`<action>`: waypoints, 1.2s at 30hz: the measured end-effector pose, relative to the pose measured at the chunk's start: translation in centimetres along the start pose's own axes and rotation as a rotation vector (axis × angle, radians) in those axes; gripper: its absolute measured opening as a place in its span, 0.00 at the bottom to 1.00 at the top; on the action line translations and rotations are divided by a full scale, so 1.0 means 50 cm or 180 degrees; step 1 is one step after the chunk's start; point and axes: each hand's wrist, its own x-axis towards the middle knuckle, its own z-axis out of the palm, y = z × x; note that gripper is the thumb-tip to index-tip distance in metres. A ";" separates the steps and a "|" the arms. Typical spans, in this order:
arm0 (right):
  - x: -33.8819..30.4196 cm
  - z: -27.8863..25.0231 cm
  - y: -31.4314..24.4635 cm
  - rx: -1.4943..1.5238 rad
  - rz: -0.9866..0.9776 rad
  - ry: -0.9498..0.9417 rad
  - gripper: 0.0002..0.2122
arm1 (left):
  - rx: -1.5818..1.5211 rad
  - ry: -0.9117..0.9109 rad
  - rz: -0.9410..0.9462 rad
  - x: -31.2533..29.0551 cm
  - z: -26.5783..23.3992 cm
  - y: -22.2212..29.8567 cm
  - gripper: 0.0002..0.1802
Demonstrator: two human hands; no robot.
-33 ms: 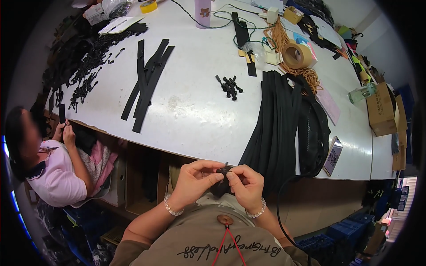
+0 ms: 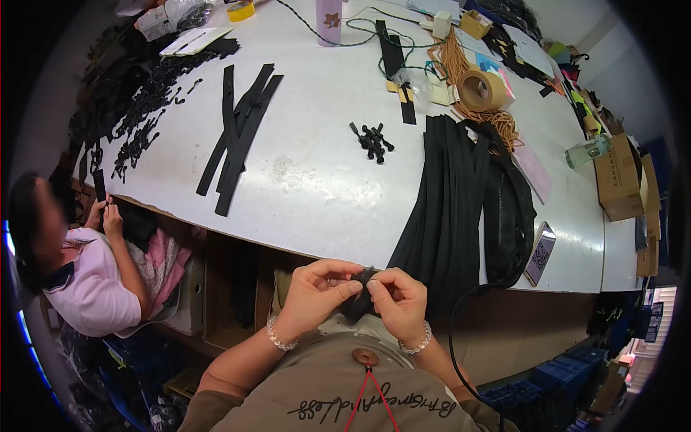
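My left hand (image 2: pixel 320 289) and my right hand (image 2: pixel 398 299) meet just off the table's near edge, thumbs and forefingers closed in a pinch. Between them is a black strip (image 2: pixel 355 309), which looks like zipper tape and hangs below the fingertips. A small dark piece (image 2: pixel 366 274) pokes up at the pinch, too small and covered to make out. Right of my hands, a thick bundle of long black strips (image 2: pixel 448 194) drapes over the edge. Farther off lies a small heap of black pulls (image 2: pixel 372 142).
Several black strips (image 2: pixel 241 137) cross on the white table (image 2: pixel 309 223). A phone (image 2: pixel 540 253) rests near the right edge beside a black bag-like piece (image 2: pixel 507 209). A tape roll (image 2: pixel 481 89) and cords sit behind. At left, a co-worker (image 2: pixel 93 288) handles a black strip.
The small dark piece at my fingertips has shifted slightly and shows wider. Both hands keep nearly the same place. The co-worker's strip has tilted a little.
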 end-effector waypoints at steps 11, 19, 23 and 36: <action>0.003 0.008 0.004 0.0480 0.0152 0.0110 0.06 | -0.0160 0.0105 -0.0084 0.004 0.000 -0.014 0.10; 0.005 0.014 0.008 0.0435 -0.0116 0.0210 0.06 | -0.0238 0.0149 -0.0074 0.009 0.000 -0.028 0.11; 0.006 0.006 0.012 0.0373 -0.0201 -0.0035 0.07 | -0.0354 0.0079 -0.0177 0.008 -0.002 -0.024 0.12; -0.005 0.034 0.028 0.1046 -0.0182 0.0506 0.06 | -0.0431 -0.0015 -0.0087 0.011 0.010 -0.044 0.15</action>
